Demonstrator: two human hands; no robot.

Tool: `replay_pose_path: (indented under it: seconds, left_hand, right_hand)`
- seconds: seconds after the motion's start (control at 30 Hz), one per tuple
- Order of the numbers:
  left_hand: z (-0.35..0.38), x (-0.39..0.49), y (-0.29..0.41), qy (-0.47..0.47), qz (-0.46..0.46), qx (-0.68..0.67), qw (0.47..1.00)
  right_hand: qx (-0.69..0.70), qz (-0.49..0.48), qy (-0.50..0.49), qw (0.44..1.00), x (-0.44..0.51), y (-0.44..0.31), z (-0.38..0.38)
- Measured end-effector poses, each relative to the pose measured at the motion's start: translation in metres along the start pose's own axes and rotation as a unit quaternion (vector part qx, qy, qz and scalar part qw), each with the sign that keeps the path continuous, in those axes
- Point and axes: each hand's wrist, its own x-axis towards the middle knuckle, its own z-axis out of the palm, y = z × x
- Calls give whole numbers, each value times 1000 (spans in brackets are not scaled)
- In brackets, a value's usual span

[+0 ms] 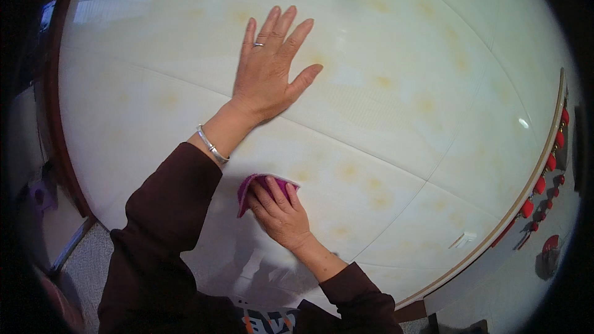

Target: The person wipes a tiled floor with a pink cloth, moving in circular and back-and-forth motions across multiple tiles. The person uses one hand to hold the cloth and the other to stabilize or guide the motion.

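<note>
My left hand [267, 67] lies flat against a glossy, pale tiled surface [352, 139] with faint yellow patches, which looks like a wall. Its fingers are spread and nothing is in them; a ring and a silver bracelet [212, 145] are on that hand and wrist. Lower down, my right hand [283, 218] holds a purple cloth [268, 185] against the tiles. The fingers press on the cloth's purple face, and its paler edge curls up at the top and left.
Dark brown trim, like a door frame [54, 116], bounds the tiles on the left. At right, beyond a tan edge strip [533, 185], hang strings of red ornaments [539, 185]. A purple object [42, 196] is at far left. Thin joint lines cross the tiles.
</note>
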Motion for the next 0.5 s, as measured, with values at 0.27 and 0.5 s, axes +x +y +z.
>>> replay_pose_path:
  seconds: [0.27,0.5]
  left_hand:
    - [-37,-60,-36,71,-158,-200,964]
    - [-26,-114,-42,138,-179,-215,950]
  right_hand:
    - [-101,85,165,977,134,82,-58]
    - [-86,63,234,966,238,108,-72]
